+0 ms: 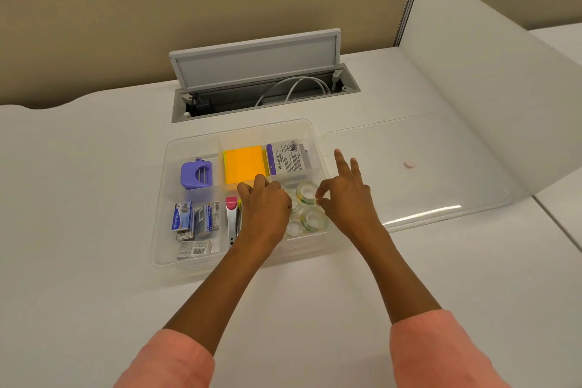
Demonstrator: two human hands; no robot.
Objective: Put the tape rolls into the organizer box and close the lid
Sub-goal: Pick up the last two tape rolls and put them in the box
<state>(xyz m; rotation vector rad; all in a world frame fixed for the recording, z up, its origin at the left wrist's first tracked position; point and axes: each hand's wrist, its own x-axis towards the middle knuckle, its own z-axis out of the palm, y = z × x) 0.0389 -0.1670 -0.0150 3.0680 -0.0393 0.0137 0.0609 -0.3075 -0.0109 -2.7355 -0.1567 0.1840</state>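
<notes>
The clear tape rolls (307, 208) sit clustered in the front right compartment of the transparent organizer box (163, 249) on the tabletop (94, 293); they look light, stiff and smooth, best pinched across the rim. The left hand (264, 208) rests curled over the compartment's left side, whether gripping a roll is hidden. The right hand (346, 195) pinches thumb and finger at one roll's edge, other fingers spread. The lid (425, 167) lies open alongside.

White tabletop (94, 167) carries 1 clear organizer box (163, 230), centre. Its clear lid (425, 173) lies flat just right of it. Open grey cable hatch (255, 60) sits behind the box.
</notes>
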